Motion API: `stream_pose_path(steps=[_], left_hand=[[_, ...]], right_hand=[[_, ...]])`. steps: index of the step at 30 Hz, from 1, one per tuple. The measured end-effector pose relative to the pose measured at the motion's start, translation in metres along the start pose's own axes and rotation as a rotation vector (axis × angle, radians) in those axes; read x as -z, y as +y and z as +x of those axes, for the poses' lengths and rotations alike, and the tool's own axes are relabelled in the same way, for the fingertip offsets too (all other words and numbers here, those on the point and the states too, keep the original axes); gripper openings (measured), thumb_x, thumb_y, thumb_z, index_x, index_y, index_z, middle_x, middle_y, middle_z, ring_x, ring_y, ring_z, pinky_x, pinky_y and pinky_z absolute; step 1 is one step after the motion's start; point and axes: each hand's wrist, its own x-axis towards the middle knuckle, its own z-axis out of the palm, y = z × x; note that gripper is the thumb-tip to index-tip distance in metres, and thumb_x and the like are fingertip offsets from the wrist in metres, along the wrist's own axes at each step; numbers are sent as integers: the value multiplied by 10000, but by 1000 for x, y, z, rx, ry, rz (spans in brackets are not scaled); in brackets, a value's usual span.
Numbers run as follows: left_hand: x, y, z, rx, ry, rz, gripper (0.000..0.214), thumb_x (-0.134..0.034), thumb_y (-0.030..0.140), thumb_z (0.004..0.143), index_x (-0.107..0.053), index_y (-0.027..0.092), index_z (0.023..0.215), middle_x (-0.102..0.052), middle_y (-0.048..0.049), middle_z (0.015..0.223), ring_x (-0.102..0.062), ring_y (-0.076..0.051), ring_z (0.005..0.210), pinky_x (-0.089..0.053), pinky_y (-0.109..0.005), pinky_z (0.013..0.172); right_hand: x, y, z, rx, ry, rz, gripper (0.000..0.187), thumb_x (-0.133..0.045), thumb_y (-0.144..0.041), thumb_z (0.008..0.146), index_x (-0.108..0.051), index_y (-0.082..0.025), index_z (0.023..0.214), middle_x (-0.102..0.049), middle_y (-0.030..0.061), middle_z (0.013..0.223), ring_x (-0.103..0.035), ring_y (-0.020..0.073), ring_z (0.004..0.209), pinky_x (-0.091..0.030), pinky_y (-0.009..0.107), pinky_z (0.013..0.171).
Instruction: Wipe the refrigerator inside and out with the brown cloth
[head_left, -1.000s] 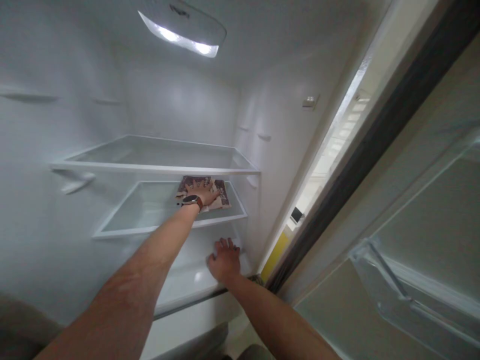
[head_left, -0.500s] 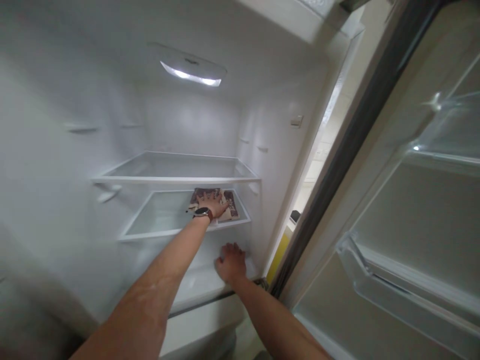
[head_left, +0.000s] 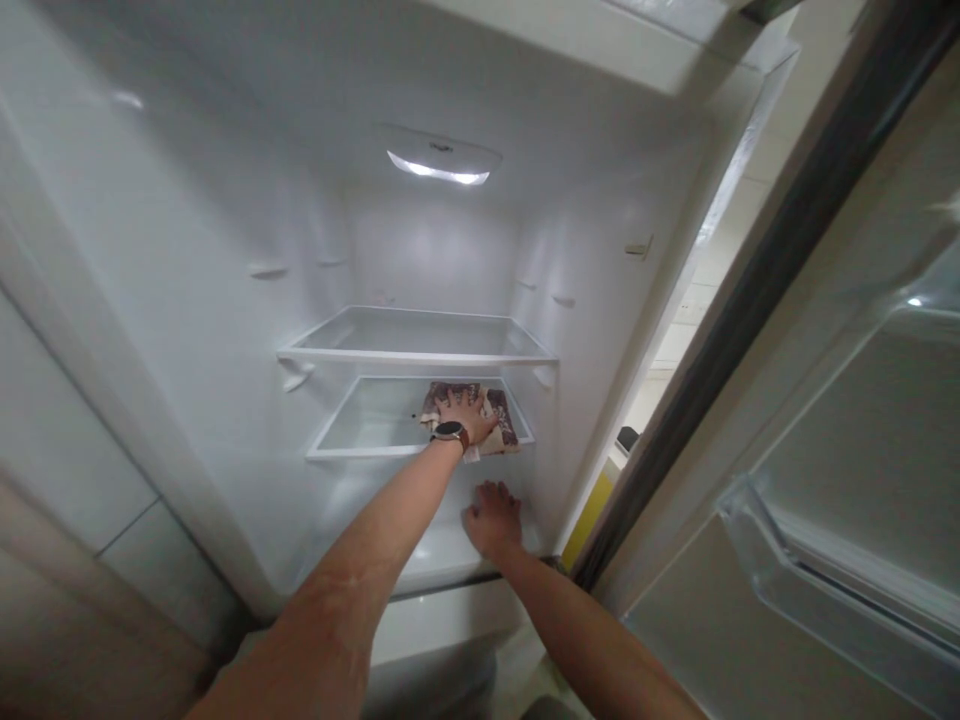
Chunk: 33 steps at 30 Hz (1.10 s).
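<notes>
A brown and cream patterned cloth point(head_left: 504, 425) lies on the right part of the lower glass shelf point(head_left: 375, 425) inside a refrigerator. My left hand point(head_left: 466, 412), with a watch point(head_left: 450, 431) at the wrist, presses flat on it with the fingers spread. The cloth's near edge reaches over the shelf's front rim. Below that shelf, my right hand point(head_left: 495, 520) rests low in the compartment near the right wall, fingers slightly bent and apart. Nothing shows in it, though its palm is hidden.
An upper glass shelf point(head_left: 420, 345) sits above my left hand. The lit lamp point(head_left: 439, 172) is on the ceiling of the compartment. To the right, the refrigerator door point(head_left: 825, 450) stands open with a clear door bin point(head_left: 840, 600). A small dark speck point(head_left: 413, 415) lies left of the cloth.
The view has shifted left, so the refrigerator sits further right in it. My left hand and the cloth have slid slightly toward the shelf's front edge. My right hand stays low in the compartment.
</notes>
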Motion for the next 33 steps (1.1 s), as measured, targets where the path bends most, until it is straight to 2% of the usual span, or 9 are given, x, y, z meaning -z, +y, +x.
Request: stream_pose_path(steps=[11, 15, 19, 23, 27, 30, 33], left_hand=[[-11, 20, 96, -20, 1, -68, 884, -266, 770, 929, -325, 278, 1661, -183, -105, 1737, -84, -513, 1567, -25, -777, 1189], [-13, 25, 107, 9, 35, -97, 870, -306, 740, 933, -361, 246, 1648, -184, -132, 1734, -81, -536, 1557, -8, -790, 1175], [-11, 33, 87, 3, 55, -81, 866, -276, 716, 945, -330, 231, 1660, -188, -145, 1731, -100, -527, 1558, -39, -778, 1182], [-8, 44, 47, -17, 40, -64, 874, -275, 711, 941, -299, 229, 1670, -217, -153, 1722, -129, -520, 1557, -61, -770, 1188], [-5, 46, 10, -75, 13, -42, 874, -258, 754, 925, -295, 296, 1670, -204, -113, 1732, -129, -505, 1565, -88, -775, 1188], [-2, 29, -8, -113, -60, -35, 887, -245, 812, 902, -294, 358, 1663, -169, -57, 1743, -99, -458, 1588, -97, -741, 1217], [4, -12, -21, -99, -69, -25, 883, -227, 828, 903, -273, 383, 1664, -167, -31, 1743, -107, -425, 1597, -97, -714, 1235]], right_hand=[[-6, 2, 3, 4, -15, 43, 448, -509, -377, 925, -602, -249, 1344, -517, 93, 1536, -379, 343, 1483, -372, 608, 1159], [-9, 4, 4, -1, -48, 14, 465, -501, -408, 933, -570, -265, 1370, -482, 77, 1567, -360, 345, 1495, -367, 635, 1160], [-7, 5, 4, -5, -49, -1, 465, -496, -385, 932, -571, -260, 1374, -491, 78, 1560, -360, 329, 1498, -362, 618, 1169], [-1, 3, 4, -18, -52, 31, 449, -497, -367, 931, -605, -248, 1350, -524, 83, 1537, -377, 333, 1487, -356, 600, 1170], [5, 2, 1, -13, -52, 26, 476, -497, -360, 926, -605, -241, 1374, -531, 104, 1530, -396, 323, 1474, -360, 560, 1160], [7, 2, -1, -5, -37, 11, 487, -498, -370, 922, -609, -234, 1376, -544, 115, 1513, -418, 315, 1456, -372, 518, 1140], [7, 1, -1, -2, -30, 27, 465, -498, -362, 918, -641, -212, 1334, -557, 144, 1493, -431, 324, 1445, -373, 508, 1125]])
